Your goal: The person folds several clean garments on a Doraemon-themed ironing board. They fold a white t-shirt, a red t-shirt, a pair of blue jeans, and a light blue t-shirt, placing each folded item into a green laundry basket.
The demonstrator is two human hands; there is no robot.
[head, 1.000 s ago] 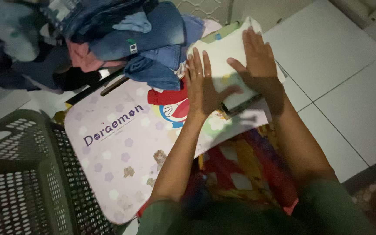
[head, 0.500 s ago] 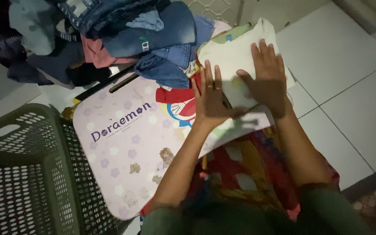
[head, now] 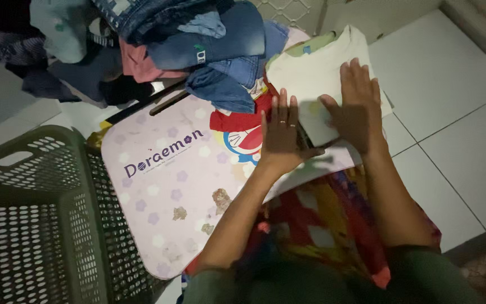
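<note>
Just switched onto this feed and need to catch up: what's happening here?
A person presses both hands flat on a folded cream-white cloth garment lying on a pale lilac cartoon-printed lap board. The left hand covers its near edge; the right hand lies on top. A heap of blue denim clothes sits beyond, a dark perforated plastic laundry basket alongside.

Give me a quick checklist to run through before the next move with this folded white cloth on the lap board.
1. Left hand flat at the cloth's near edge: ok.
2. Right hand pressing flat on the folded white cloth: ok.
3. Cloth fully on the lap board: not ok, its far part overhangs.
4. Clothes pile apart from the cloth: not ok, denim touches it.
5. Green basket beside the board: ok.
6. Fold edges even: cannot tell.
</note>
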